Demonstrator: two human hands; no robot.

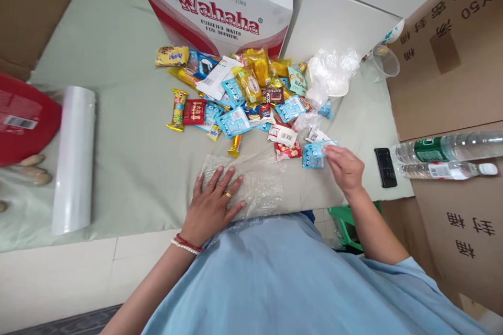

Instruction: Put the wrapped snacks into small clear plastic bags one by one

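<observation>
My left hand [214, 203] lies flat with its fingers spread on a sheet of clear plastic [261, 188] at the table's near edge. My right hand [346, 167] pinches a small light-blue packet [319, 147] by its right end. Another blue packet [313, 161] is just below the one I hold. A heap of wrapped snacks spreads beyond my hands, with a red packet [287, 151], a white packet [282, 135], a blue packet [234, 122] and yellow-wrapped snacks [257, 65] among them.
A Wahaha carton [220, 5] stands behind the snacks. Crumpled clear bags [332, 70] and a plastic cup [384, 63] are at the back right. A black phone [385, 167] and two bottles [448, 147] lie on the right. A plastic roll [74, 159] lies left.
</observation>
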